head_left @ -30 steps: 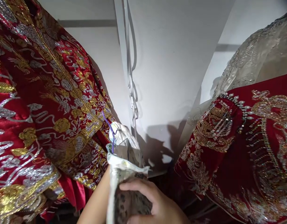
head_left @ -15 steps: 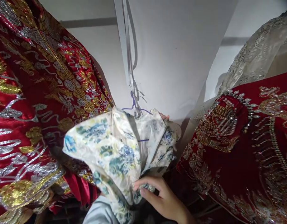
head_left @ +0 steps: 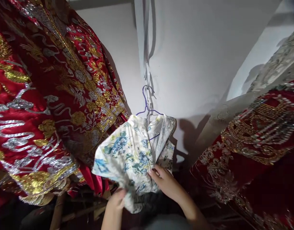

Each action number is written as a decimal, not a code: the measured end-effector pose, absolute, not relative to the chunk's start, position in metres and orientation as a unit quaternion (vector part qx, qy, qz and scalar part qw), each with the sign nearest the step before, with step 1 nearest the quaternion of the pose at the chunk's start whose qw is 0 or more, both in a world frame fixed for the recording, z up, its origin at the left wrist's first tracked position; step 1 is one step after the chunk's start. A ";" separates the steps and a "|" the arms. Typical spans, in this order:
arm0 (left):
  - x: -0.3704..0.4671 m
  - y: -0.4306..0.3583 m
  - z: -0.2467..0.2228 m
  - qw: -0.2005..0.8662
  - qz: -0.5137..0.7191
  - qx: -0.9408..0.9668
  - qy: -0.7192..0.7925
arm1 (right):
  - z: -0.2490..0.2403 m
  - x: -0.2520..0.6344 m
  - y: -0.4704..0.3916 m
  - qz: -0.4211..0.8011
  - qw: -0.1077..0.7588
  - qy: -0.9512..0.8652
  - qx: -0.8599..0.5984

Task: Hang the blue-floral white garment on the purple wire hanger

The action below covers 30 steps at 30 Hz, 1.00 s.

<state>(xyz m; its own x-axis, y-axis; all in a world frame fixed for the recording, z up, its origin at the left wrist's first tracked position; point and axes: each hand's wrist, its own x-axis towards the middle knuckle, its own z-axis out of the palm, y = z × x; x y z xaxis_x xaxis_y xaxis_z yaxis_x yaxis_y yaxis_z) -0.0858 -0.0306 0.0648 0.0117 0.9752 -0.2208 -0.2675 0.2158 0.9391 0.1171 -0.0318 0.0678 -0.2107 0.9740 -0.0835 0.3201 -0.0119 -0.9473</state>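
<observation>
A white short-sleeved blouse [head_left: 137, 153] with blue and green flowers hangs on a purple hanger [head_left: 146, 107], its front opening parted at the top. The hanger's hook is at a pale hanging strap [head_left: 147, 68]. Low on the blouse's left side, my left hand [head_left: 116, 198] is closed on bunched cloth; its fingers are slightly blurred. My right hand [head_left: 162, 180] has its fingers closed at the front opening's edge, near the lower end of the gap. Part of the hanger shows through the opening.
At left hangs a red jacket [head_left: 72, 86] with gold and silver embroidery. A red beaded gown [head_left: 257, 127] stands close on the right, with a pale lace garment [head_left: 278, 67] behind it. A white wall [head_left: 190, 57] is at the back. Wooden pieces [head_left: 58, 210] lie low at left.
My left hand, earlier behind the blouse with fingertips showing near its right shoulder, now grips the lower left side. The blouse hangs straighter below the hanger. My right hand stays at the front edge.
</observation>
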 end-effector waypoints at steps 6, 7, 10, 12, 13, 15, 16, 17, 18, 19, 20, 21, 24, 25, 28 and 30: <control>-0.076 -0.025 0.073 0.656 0.521 0.225 0.497 | 0.054 0.113 -0.010 0.538 0.391 -0.588 -0.459; -0.073 -0.022 0.073 0.649 0.532 0.202 0.506 | 0.054 0.116 -0.009 0.538 0.403 -0.581 -0.459; -0.065 -0.013 0.060 0.589 0.565 0.220 0.534 | 0.056 0.124 -0.008 0.542 0.406 -0.570 -0.466; -0.059 -0.012 0.044 0.431 0.629 0.307 0.570 | 0.055 0.125 -0.010 0.553 0.396 -0.563 -0.469; -0.055 -0.014 0.035 0.317 0.654 0.361 0.584 | 0.055 0.125 -0.010 0.558 0.395 -0.556 -0.472; -0.046 -0.019 0.018 0.129 0.644 0.480 0.582 | 0.054 0.122 -0.011 0.567 0.395 -0.540 -0.481; -0.041 -0.022 0.011 0.090 0.612 0.541 0.570 | 0.054 0.120 -0.012 0.570 0.392 -0.535 -0.484; -0.036 -0.025 0.006 0.091 0.572 0.597 0.555 | 0.054 0.118 -0.012 0.573 0.388 -0.535 -0.485; -0.031 -0.027 0.003 0.119 0.533 0.641 0.539 | 0.054 0.117 -0.011 0.576 0.381 -0.540 -0.481; -0.028 -0.028 0.001 0.156 0.502 0.671 0.523 | 0.056 0.115 -0.011 0.576 0.376 -0.548 -0.476; -0.024 -0.028 0.001 0.190 0.480 0.689 0.508 | 0.057 0.114 -0.010 0.575 0.371 -0.556 -0.471; -0.022 -0.027 0.003 0.217 0.465 0.700 0.497 | 0.060 0.113 -0.008 0.572 0.369 -0.564 -0.467; -0.022 -0.021 0.010 0.237 0.431 0.722 0.486 | 0.076 0.111 0.001 0.564 0.378 -0.565 -0.469; -0.023 -0.018 0.012 0.232 0.416 0.733 0.486 | 0.085 0.111 0.007 0.563 0.389 -0.557 -0.471; -0.029 -0.009 0.013 0.218 0.363 0.765 0.485 | 0.126 0.115 0.032 0.529 0.457 -0.530 -0.480; -0.033 -0.001 0.009 0.207 0.340 0.779 0.484 | 0.159 0.117 0.052 0.460 0.522 -0.535 -0.480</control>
